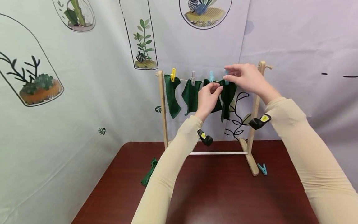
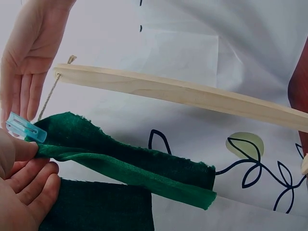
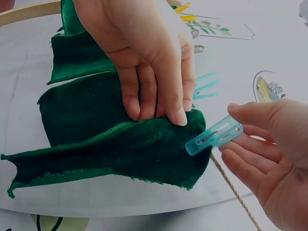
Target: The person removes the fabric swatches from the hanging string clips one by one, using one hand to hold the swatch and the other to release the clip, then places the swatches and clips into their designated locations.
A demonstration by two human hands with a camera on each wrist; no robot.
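Pegging green cloth (image 1: 227, 96) on string (image 3: 233, 190) of wooden rack (image 1: 254, 118).

Left hand (image 1: 208, 98) pinching cloth's top edge at string. Right hand (image 1: 246, 77) gripping light-blue peg (image 3: 214, 135) between thumb and fingers, peg's tip touching cloth's corner.

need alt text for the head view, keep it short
Two hands in beige sleeves work at a small wooden drying rack on a dark red table: the right hand pinches a light blue peg onto a green cloth on the string, and the left hand holds that cloth's top edge.
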